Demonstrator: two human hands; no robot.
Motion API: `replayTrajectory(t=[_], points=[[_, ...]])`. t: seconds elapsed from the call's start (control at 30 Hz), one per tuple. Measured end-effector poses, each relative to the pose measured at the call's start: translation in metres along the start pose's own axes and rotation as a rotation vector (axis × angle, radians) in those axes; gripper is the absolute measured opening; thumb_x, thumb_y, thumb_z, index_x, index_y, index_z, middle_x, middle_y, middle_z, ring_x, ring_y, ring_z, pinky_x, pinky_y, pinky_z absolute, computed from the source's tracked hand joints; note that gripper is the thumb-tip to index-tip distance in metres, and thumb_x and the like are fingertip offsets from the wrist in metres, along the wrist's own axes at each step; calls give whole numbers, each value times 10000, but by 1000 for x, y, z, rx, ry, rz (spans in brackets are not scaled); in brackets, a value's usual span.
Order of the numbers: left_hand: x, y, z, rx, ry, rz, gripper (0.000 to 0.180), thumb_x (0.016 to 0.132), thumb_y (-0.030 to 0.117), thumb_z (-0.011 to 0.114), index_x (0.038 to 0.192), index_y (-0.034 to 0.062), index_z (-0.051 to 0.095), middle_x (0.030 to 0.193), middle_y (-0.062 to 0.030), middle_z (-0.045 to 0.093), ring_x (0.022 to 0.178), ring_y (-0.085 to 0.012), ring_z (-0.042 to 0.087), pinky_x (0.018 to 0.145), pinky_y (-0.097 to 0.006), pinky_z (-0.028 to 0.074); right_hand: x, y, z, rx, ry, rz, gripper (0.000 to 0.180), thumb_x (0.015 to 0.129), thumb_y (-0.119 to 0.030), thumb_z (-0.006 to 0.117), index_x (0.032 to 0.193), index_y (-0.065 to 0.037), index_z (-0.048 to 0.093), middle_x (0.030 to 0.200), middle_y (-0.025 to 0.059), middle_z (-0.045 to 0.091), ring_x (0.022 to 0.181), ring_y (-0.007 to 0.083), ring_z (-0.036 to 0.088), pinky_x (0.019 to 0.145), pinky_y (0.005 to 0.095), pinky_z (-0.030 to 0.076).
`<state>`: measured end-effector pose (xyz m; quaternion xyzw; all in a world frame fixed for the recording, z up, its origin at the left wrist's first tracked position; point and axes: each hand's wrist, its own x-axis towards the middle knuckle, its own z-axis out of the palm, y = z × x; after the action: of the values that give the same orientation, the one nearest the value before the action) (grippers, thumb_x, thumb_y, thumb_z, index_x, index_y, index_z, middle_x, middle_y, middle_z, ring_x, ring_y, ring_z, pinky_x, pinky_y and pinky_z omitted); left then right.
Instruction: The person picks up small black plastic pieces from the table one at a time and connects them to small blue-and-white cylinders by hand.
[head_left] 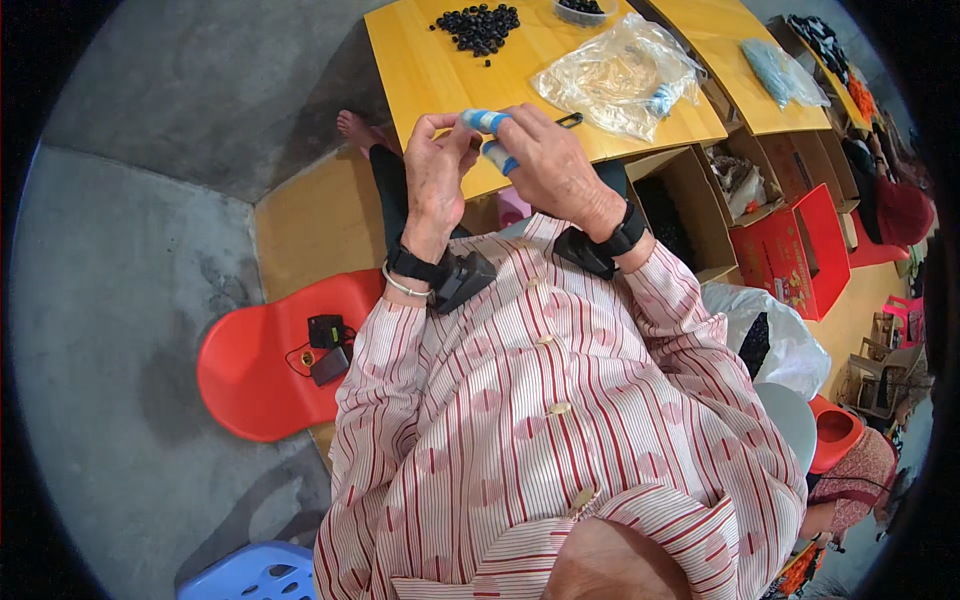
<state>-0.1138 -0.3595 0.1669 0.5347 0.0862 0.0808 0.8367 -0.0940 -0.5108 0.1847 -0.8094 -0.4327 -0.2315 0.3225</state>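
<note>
My left hand (437, 165) and my right hand (552, 165) meet in front of my chest, over the near edge of a low yellow table (420, 70). Several fingertips wear blue and white wraps (485, 122). The fingers pinch together around something small that I cannot make out. A small dark ring-like piece (568, 121) lies on the table just beyond my right hand. A pile of small black beads (478, 27) sits at the far side of the table. Each wrist carries a black strapped device.
A clear plastic bag (620, 75) lies on the table's right part, with a bowl of beads (583, 10) beyond it. Open cardboard boxes (700, 205) and a red box (800, 250) stand to the right. A red stool (265, 365) with small black gadgets is at my left.
</note>
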Motion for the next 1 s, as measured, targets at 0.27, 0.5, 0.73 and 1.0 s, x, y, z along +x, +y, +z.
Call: replayTrajectory(t=[0.27, 0.5, 0.73, 1.0], points=[[-5, 12, 3, -68, -64, -91, 146, 880, 155, 625, 957, 65, 540, 791, -44, 596, 669, -97, 554, 613, -209, 454, -8, 4, -13, 223, 149, 98, 439, 724, -11, 657, 1142, -55, 528, 945, 77, 616, 870, 273, 571, 741, 343, 476], [-20, 8, 15, -71, -52, -146, 163, 909, 163, 574, 986, 41, 499, 878, -107, 628, 733, -146, 595, 679, -249, 476, -14, 0, -4, 187, 159, -20, 478, 697, -35, 694, 1138, -43, 510, 889, 67, 597, 820, 266, 561, 703, 344, 477], [-28, 17, 34, -70, -8, -70, 180, 910, 144, 574, 990, 12, 482, 867, -125, 636, 807, -181, 623, 724, -279, 486, -10, 1, -8, 91, 209, -46, 489, 665, -10, 689, 1118, -35, 505, 857, 73, 585, 762, 267, 554, 644, 342, 479], [-34, 18, 36, -91, -25, 16, 151, 903, 122, 583, 983, 10, 521, 847, -54, 593, 747, -111, 566, 727, -257, 468, -15, -4, -16, 218, 284, -38, 518, 689, -1, 697, 1166, -9, 497, 914, 76, 618, 782, 236, 598, 658, 324, 505]])
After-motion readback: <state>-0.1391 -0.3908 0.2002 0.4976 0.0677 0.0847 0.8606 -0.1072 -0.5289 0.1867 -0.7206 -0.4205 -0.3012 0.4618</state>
